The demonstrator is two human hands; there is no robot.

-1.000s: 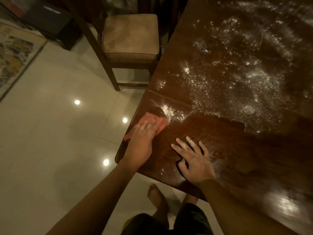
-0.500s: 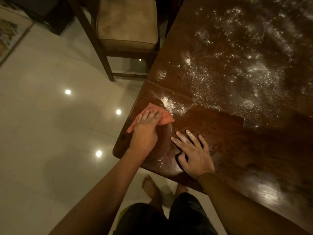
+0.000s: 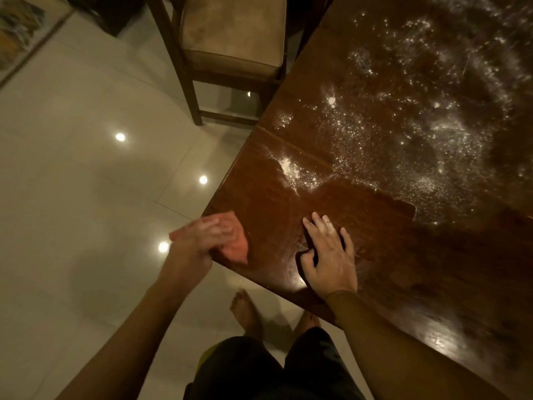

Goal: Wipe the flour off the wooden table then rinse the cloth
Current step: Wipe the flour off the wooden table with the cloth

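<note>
Pale glossy tile floor point(image 3: 72, 197) fills the left half of the view, with spots of ceiling light reflected in it. A patterned rug edge point(image 3: 17, 30) shows at top left.

Dark wooden table point(image 3: 432, 269) fills the right half, its near left corner toward the person. The near strip is bare and shiny.

Wooden chair point(image 3: 230, 33) with a tan cushion stands at the table's left side, farther up.

Flour point(image 3: 432, 134) is scattered across the far and middle table in specks and smears. It ends at a ragged line beyond the hands. A small denser heap point(image 3: 287, 163) sits near the left edge.

Person stands at the corner, bare feet point(image 3: 246, 310) on the tiles, dark shorts below.

Right hand point(image 3: 331, 261) lies palm down on the bare wood, fingers straight and spread, holding nothing. Its fingers are dusted white.

Left hand point(image 3: 196, 243) is at the table's left edge, motion-blurred. Its fingers look laid fairly straight over the cloth, pressing rather than clutching; its heel hangs past the edge.

Orange-pink cloth point(image 3: 235, 241) lies on the table right at that left edge, partly under the left fingers, one corner pointing toward the near side. It is well short of the flour line.
</note>
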